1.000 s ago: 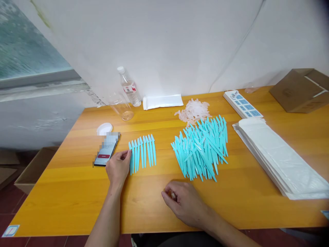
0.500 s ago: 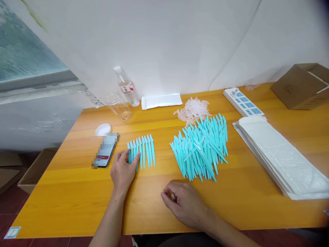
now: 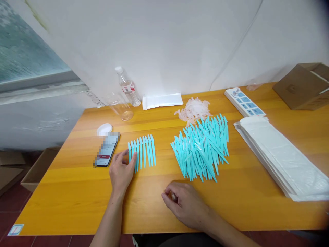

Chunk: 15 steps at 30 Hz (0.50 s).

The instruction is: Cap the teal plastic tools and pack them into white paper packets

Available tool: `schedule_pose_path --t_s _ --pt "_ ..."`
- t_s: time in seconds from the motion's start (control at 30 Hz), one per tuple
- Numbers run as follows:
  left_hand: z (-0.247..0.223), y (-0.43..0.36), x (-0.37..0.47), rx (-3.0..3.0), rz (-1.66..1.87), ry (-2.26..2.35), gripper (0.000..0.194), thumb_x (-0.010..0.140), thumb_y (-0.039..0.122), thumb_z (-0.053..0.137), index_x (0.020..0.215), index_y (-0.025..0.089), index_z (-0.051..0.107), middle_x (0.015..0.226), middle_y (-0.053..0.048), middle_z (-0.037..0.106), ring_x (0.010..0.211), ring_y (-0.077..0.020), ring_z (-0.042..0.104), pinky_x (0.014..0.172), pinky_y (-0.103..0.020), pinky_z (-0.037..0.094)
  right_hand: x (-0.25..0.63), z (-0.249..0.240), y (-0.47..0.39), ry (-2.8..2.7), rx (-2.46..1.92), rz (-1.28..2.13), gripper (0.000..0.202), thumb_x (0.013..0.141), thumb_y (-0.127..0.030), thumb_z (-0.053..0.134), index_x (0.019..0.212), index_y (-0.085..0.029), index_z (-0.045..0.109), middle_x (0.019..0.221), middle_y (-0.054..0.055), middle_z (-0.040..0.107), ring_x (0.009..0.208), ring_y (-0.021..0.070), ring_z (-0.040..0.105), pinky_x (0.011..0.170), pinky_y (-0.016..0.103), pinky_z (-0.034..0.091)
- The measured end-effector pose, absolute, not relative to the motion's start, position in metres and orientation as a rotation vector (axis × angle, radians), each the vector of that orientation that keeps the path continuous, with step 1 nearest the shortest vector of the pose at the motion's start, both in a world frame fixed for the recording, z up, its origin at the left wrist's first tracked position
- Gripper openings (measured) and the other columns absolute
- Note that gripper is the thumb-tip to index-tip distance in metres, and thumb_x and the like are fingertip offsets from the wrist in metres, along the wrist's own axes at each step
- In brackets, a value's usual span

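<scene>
A neat row of slim teal plastic sticks with broader heads, like eyebrow razors (image 3: 144, 151), lies side by side on the table. My left hand (image 3: 120, 171) rests at the row's left end. Its thumb and index finger are apart, straddling the leftmost sticks and touching them; its palm hides their lower ends. To the right is a large jumbled pile of the same teal sticks (image 3: 202, 151). My right hand (image 3: 183, 204) lies in front of this pile, fingers curled towards the thumb, with no object visible in it.
Behind the pile are small translucent pinkish pieces (image 3: 195, 109). A phone (image 3: 106, 151), white lid (image 3: 104, 129), clear jar (image 3: 123, 111) and water bottle (image 3: 130, 91) stand left. At right are white padded sleeves (image 3: 282, 161), a stack of printed cards (image 3: 245, 103) and a carton (image 3: 298, 89).
My left thumb has shifted left along the row, closer to the index finger. My right hand keeps its place. The whole view has moved slightly.
</scene>
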<state>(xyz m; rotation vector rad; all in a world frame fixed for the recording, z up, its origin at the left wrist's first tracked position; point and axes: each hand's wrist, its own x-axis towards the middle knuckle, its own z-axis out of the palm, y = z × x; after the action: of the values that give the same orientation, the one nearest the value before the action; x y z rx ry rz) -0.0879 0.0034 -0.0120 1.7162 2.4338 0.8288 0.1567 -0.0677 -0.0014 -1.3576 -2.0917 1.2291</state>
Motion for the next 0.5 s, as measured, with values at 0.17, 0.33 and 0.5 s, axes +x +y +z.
schedule_pose_path --t_s 0.17,0.33,0.5 --pt "-0.015 -0.011 -0.095 1.591 0.9 2.413 0.043 0.086 0.052 0.056 0.111 0.019 0.07 0.091 -0.005 0.07 0.072 -0.0182 0.063 0.072 -0.029 0.048 0.159 0.004 -0.069 -2.074 -1.319 1.237 0.02 0.095 -0.03 0.051 0.082 -0.02 0.062 0.073 0.0 0.065 0.067 0.0129 0.058 0.061 0.024 0.036" --pt "-0.022 -0.018 -0.099 1.551 0.854 2.395 0.041 0.087 0.052 0.057 0.111 0.022 0.071 0.085 -0.003 0.072 0.074 -0.0179 0.065 0.071 -0.029 0.048 0.181 0.012 -0.067 -1.973 -1.417 0.994 0.024 0.096 -0.036 0.05 0.086 -0.021 0.065 0.068 -0.001 0.059 0.06 0.0127 0.053 0.057 0.025 0.036" --pt "-0.02 -0.018 -0.098 1.553 0.892 2.355 0.039 0.087 0.051 0.058 0.109 0.022 0.071 0.084 -0.002 0.071 0.071 -0.017 0.064 0.068 -0.028 0.048 0.256 0.03 -0.04 -1.685 -1.824 0.279 0.036 0.089 -0.054 0.058 0.097 -0.02 0.068 0.068 0.0 0.058 0.059 0.0155 0.054 0.06 0.027 0.042"
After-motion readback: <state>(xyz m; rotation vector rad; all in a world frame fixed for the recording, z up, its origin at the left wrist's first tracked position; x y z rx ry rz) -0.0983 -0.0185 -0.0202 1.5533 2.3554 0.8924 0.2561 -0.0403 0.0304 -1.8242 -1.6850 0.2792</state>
